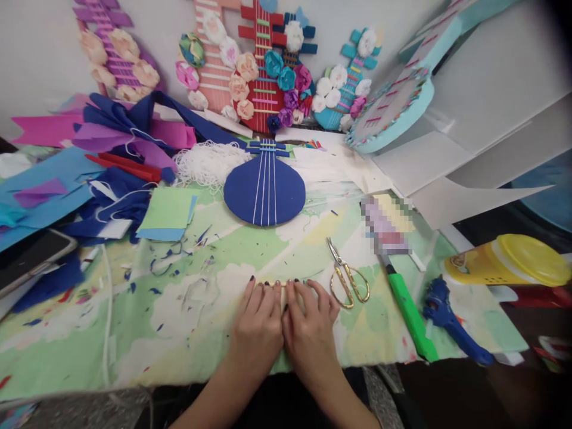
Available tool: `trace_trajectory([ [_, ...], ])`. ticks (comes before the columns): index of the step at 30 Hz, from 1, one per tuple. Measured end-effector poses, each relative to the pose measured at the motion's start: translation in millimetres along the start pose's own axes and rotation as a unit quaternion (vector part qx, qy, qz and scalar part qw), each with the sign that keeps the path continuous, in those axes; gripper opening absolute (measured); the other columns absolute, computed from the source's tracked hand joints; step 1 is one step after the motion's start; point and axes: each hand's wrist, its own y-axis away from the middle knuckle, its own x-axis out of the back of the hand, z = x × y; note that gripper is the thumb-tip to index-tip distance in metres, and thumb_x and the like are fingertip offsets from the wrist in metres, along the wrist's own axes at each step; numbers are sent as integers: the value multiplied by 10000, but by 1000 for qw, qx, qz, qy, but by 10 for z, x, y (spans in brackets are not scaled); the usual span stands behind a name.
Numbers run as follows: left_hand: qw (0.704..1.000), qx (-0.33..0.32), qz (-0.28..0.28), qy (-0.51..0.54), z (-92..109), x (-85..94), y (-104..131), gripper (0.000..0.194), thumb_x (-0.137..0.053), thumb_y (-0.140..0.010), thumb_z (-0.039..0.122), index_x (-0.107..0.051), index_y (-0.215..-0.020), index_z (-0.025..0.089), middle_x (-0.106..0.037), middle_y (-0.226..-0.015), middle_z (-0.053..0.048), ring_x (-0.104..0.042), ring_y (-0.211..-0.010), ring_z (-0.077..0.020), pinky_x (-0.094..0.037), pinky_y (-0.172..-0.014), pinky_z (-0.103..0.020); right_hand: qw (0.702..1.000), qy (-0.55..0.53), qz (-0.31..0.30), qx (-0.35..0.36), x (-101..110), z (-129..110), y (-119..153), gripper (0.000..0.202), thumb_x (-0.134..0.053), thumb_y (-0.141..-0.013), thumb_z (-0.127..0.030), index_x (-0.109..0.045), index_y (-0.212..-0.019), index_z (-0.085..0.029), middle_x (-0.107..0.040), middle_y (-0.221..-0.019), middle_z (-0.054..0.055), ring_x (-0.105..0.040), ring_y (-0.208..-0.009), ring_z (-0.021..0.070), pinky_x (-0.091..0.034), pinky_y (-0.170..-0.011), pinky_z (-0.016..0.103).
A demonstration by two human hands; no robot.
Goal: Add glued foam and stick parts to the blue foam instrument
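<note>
Head view: a pale strip (283, 285), probably paper, lies at the near part of the table, under the fingertips of both hands; most of it is covered, so its full shape is uncertain. Left hand (260, 319) and right hand (310, 325) are together, palms down, thumb sides touching, fingers bent onto the strip from the near side. Cannot tell whether they grip it or only press it.

Scissors (341, 262): just right of the right hand, gold handles toward the person, blades slightly parted. Beyond the hands, well apart from the strip: blue lute (286, 190) with white strings, lying flat. Yarn (208, 164) heaped beside its left edge; green paper (168, 207) nearer, to the left. Right side: green cutter (411, 313), then blue glue gun (456, 322), yellow cup (491, 262) behind. Phone (33, 259) at far left.
</note>
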Motion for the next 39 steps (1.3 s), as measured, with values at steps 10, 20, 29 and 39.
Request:
trace_trajectory([
  [10, 999, -18, -37, -24, -60, 85, 10, 433, -437, -815, 130, -538, -1228, 49, -663, -960, -140, -592, -921, -246, -394, -976, -462, 999, 32, 3, 14, 20, 3, 28, 466, -426, -816, -134, -448, -1279, -88, -493, -1237, 178, -336, -1205, 304, -302, -946, 490],
  [20, 999, 20, -36, -24, -20, 60, 54, 384, -404, -837, 141, -588, -1154, 27, -613, -1157, -191, -524, -1116, -314, -355, -985, -522, 998, 69, 3, 15, 0, -21, 28, 396, -488, -816, -191, -538, -1202, -113, -538, -1158, 154, -358, -1149, 314, -289, -921, 499],
  [29, 1000, -2, -31, -3, -69, -41, 111, 412, -332, -838, 91, -572, -1153, -24, -585, -1196, -223, -497, -1172, -320, -367, -995, -513, 996, 78, 43, 6, -30, -33, -18, 315, -541, -788, -201, -618, -1090, -155, -611, -1033, 122, -406, -1079, 314, -270, -862, 476],
  [39, 999, -9, -31, 18, -84, -42, 131, 418, -317, -841, 70, -551, -1174, -27, -572, -1206, -239, -469, -1203, -322, -388, -988, -522, 994, 80, 68, 3, -47, -51, -17, 273, -545, -788, -179, -632, -1046, -153, -654, -988, 94, -462, -1013, 291, -249, -861, 459],
])
